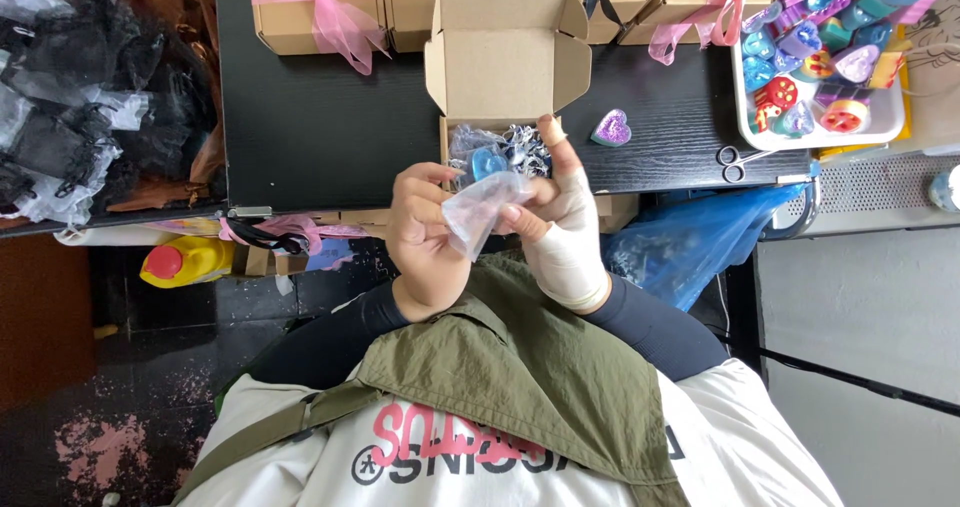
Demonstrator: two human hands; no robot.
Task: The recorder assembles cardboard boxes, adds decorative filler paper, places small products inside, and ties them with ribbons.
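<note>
Fingers (440,182) of both hands pinch one small clear bag (482,210). One open cardboard box (505,62) sits behind it on the tabletop (330,117). One purple heart (611,128) lies beside the box.

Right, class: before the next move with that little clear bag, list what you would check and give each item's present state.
1. Clear bag held by both hands: ok, left hand and right hand both pinch it.
2. Bag mouth open: cannot tell.
3. Open cardboard box lid up: ok.
4. Blue piece in the box, within reach: ok.
5. Purple glitter heart lying apart on the black table: ok.
6. Scissors away from the hands: ok, by the white tray.
</note>
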